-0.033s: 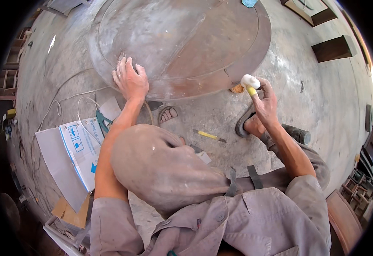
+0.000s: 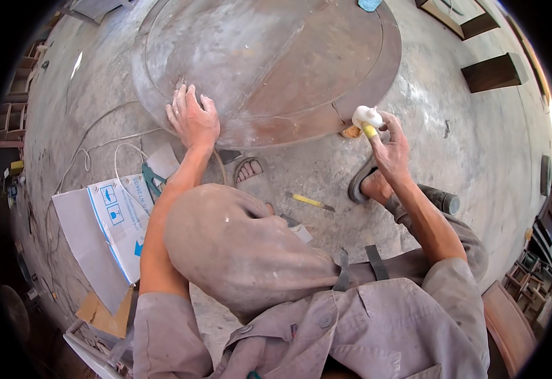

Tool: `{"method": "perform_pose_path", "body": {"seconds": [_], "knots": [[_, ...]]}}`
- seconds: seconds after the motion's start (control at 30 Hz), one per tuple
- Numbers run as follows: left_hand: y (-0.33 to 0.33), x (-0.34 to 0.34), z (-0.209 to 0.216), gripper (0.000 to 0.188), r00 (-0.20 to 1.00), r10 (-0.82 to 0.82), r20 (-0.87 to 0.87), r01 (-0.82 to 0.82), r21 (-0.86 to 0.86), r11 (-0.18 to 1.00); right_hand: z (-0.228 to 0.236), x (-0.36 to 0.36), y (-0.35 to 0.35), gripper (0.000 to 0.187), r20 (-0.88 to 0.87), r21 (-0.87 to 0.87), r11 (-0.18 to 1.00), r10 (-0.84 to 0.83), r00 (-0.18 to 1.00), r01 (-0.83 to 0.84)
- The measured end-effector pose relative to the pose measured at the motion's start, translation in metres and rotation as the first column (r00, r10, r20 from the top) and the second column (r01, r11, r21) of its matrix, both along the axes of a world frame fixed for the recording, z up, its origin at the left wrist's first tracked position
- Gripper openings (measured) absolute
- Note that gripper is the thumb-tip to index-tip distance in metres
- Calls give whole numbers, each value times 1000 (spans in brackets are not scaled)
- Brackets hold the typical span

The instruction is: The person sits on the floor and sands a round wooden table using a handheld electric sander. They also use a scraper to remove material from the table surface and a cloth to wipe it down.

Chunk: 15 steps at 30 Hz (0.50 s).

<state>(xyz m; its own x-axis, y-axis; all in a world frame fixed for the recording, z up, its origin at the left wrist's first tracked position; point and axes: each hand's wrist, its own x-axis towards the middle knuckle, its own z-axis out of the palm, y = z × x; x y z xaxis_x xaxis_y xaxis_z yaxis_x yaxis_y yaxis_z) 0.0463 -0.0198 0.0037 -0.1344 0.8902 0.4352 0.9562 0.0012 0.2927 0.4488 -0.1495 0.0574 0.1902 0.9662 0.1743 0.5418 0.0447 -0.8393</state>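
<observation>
A large round wooden tabletop point(image 2: 326, 69), brown with pale dust, takes up the far middle. My left hand point(image 2: 194, 119) rests on its near left edge, fingers spread and holding nothing. Near the right edge of the top, my right hand point(image 2: 394, 151) pinches a small white bottle-like thing point(image 2: 367, 116) between thumb and fingers. A yellow part point(image 2: 369, 130) shows at my thumb tip; I cannot tell whether it belongs to the white thing or covers the thumb. A dark crack-like line point(image 2: 338, 112) marks the tabletop just left of it.
On the floor between my feet lies a thin yellow-handled tool point(image 2: 312, 201). To my left are a flattened white carton point(image 2: 115, 215), a green tool point(image 2: 152, 180) and a loose cord point(image 2: 86, 142). A dark can point(image 2: 443, 199) stands right of my foot. Wooden pieces point(image 2: 493, 72) sit far right.
My right hand has shifted slightly left toward the tabletop's edge, and the white thing in it has tilted. My left hand has stayed in place.
</observation>
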Motion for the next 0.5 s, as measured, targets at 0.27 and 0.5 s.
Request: {"method": "perform_pose_path", "body": {"seconds": [0.27,0.5], "knots": [[-2,3,3,47,1000,-7,23,8,-23,1000,-3,-26,33,34,116,84,996,22,993,-32],[-3,2,-1,47,1000,-6,29,6,-22,1000,3,-28,34,34,158,22,1000,14,987,-18]]}}
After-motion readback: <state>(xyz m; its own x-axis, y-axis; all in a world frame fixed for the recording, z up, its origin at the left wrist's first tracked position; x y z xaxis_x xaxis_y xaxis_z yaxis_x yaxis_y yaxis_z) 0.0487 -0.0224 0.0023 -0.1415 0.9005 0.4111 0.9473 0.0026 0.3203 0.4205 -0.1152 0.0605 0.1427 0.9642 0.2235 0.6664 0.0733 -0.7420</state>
